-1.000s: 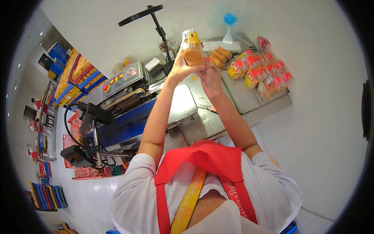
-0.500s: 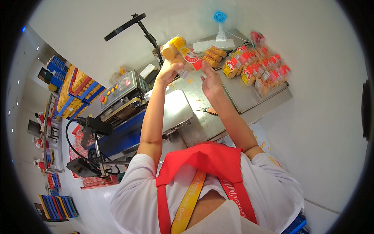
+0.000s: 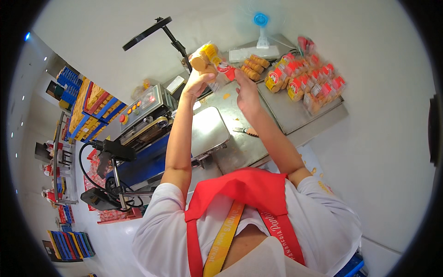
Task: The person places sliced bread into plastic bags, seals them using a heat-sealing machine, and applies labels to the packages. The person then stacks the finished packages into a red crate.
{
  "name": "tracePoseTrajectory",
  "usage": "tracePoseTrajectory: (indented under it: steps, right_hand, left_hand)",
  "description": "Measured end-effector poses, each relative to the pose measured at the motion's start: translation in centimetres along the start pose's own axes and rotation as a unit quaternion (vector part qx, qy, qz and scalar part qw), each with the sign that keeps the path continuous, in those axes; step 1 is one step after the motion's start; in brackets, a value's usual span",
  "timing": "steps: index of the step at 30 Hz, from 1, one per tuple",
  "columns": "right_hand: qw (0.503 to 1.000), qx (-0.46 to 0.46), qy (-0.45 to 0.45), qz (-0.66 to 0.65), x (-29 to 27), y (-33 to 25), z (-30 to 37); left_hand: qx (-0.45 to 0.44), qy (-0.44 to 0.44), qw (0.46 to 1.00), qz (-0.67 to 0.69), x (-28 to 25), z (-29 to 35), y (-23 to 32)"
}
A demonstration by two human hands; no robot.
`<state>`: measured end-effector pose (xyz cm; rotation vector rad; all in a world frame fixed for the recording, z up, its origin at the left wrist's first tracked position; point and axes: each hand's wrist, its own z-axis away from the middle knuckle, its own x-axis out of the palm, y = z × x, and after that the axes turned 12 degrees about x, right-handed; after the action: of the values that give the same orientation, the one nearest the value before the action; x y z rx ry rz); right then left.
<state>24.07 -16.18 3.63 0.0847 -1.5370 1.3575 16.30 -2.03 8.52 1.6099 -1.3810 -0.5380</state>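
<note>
Filled bags (image 3: 318,74) already lie toward the right edge of the worktop (image 3: 247,150), biscuits (image 3: 254,66) near its back edge seem unbagged, and above it the left hand (image 3: 198,85) grips another bag (image 3: 212,54), whose red end (image 3: 228,71) the right hand (image 3: 248,94) pinches.

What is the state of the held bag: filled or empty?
Filled, at least partly: round golden pieces show inside the clear bag in the left hand.

Under bright light, ceiling lamps (image 3: 22,97) shining far left, I see glare on the metal plate (image 3: 208,123), slight blur on the bag (image 3: 212,53) I hold, and fisheye bending toward dark edges.
</note>
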Motion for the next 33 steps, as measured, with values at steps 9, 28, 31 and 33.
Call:
tracePoseTrajectory:
  steps: [9,28,31,33]
  right_hand:
    - [0.977,-0.187,-0.086,0.064,1.8,-0.5,0.3]
    - [0.993,-0.001,-0.118,-0.002,3.5,1.0,0.8]
    - [0.996,-0.030,-0.058,0.058,0.6,0.8,-2.7]
    - [0.995,-0.094,-0.032,0.014,3.6,0.6,-0.4]
  left_hand:
    - [0.087,0.175,0.965,0.172,-0.2,0.3,-2.5]
    - [0.095,0.038,0.992,0.071,-0.6,2.7,-0.3]
    - [0.086,0.058,0.994,0.018,-0.7,3.1,-1.5]
    - [0.121,0.027,0.986,0.108,-2.3,2.8,-2.0]
